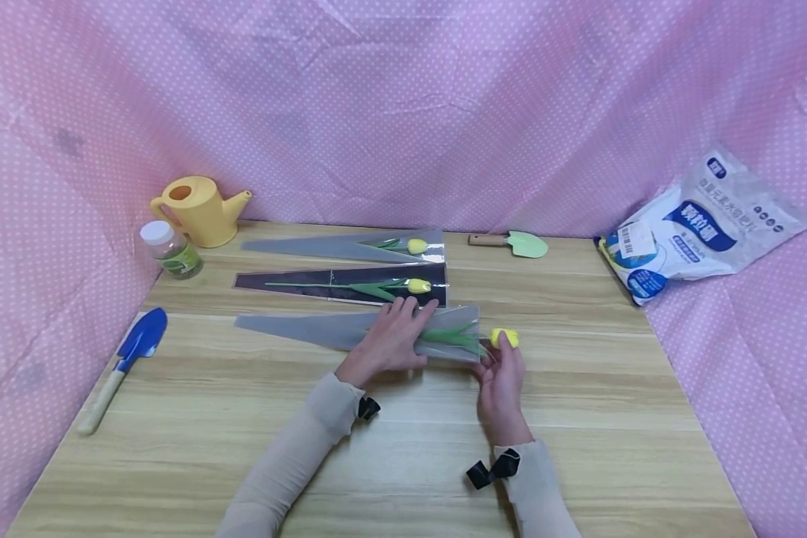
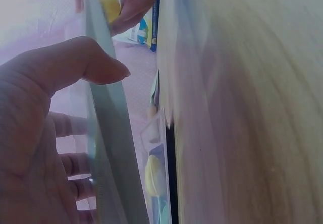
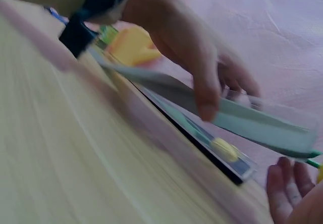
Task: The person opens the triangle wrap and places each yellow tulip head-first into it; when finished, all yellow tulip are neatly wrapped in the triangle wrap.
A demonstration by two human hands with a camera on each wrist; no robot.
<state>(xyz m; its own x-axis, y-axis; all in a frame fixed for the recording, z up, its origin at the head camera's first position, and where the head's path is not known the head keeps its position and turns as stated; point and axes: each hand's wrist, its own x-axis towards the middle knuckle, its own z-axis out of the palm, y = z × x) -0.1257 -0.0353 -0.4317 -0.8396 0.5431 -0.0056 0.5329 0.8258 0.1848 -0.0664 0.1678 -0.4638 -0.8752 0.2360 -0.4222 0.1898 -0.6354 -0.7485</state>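
Observation:
My left hand (image 1: 395, 338) grips a long tapered grey sleeve (image 1: 302, 329) across its middle, thumb on one face and fingers on the other. In the right wrist view the sleeve (image 3: 247, 125) is raised off the table, its wide end toward my right hand. Green tulip leaves (image 1: 450, 336) show through the clear front. The yellow tulip head (image 1: 504, 338) sticks out past the wide opening, and my right hand (image 1: 504, 381) pinches the flower there with thumb and fingers. Just behind lies a dark sleeve (image 1: 309, 282) holding another yellow tulip (image 1: 418, 285).
Farther back is a grey sleeve (image 1: 296, 248) with a tulip inside. A yellow watering can (image 1: 205, 213), a white-lidded bottle (image 1: 178, 258) and a blue trowel (image 1: 137, 340) are on the left. At the back right are a green trowel (image 1: 527, 244) and a white bag (image 1: 706, 224).

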